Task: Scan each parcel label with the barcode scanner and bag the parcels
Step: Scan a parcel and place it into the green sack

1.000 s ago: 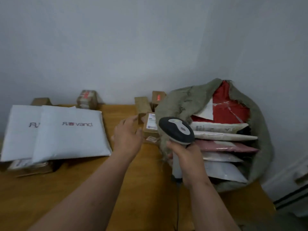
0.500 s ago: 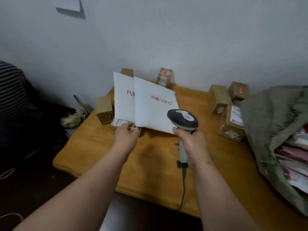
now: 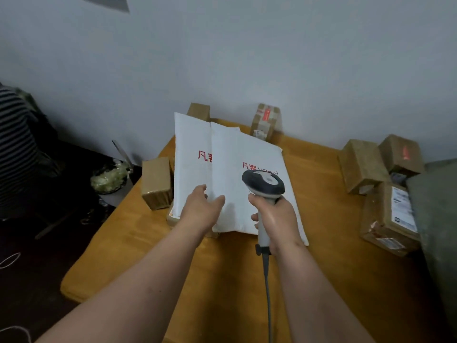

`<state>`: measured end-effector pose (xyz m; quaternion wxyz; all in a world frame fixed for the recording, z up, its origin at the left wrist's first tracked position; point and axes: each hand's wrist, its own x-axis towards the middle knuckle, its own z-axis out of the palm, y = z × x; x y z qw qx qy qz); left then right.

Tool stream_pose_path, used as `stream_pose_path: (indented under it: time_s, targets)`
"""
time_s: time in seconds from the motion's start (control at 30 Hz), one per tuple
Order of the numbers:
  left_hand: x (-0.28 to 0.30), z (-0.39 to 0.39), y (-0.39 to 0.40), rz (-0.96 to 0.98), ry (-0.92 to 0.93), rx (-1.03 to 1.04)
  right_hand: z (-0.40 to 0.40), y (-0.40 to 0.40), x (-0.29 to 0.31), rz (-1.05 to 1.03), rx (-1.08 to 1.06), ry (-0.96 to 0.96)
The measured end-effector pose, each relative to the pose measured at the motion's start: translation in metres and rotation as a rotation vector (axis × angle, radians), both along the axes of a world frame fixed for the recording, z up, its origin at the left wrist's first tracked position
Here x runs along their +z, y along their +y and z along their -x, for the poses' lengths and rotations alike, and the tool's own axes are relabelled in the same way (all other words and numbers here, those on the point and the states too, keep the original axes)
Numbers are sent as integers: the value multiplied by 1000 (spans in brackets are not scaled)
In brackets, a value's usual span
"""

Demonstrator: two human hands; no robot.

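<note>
Scanner in one hand, the other reaching onto the white mailers

The right hand (image 3: 277,216) is curled tight round the handle of the barcode scanner (image 3: 263,182), above the front white mailer (image 3: 247,154) — a second mailer (image 3: 191,144) lies under it at 9 o'clock; the left hand (image 3: 201,209), fingers loose and apart, rests on the mailers, while brown boxes (image 3: 362,164) sit at 3 o'clock on the wooden table (image 3: 222,280)

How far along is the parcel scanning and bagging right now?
Done: cannot tell; only the grey sack's outside shows. In hand: right hand grips the barcode scanner; left hand reaches onto the white mailers. Left: both mailers and several cardboard boxes.
</note>
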<state>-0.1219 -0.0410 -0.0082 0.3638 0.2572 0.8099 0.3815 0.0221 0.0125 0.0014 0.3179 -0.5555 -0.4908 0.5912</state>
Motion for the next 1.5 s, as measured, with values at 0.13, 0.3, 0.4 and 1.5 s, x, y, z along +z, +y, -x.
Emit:
stream_pose_path:
  time_s: [0.13, 0.3, 0.4, 1.5]
  targets:
    - [-3, 6, 18, 40, -63, -53, 19, 16, -8, 18, 2, -7]
    - [-7, 15, 37, 58, -161, -88, 32, 21, -12, 18, -45, -15]
    - [-3, 18, 43, 47, -282, -116, 34, 17, -6, -2, -107, -51]
    - [40, -161, -5, -216, -146, -418, -176, -60, 31, 8, -588, 181]
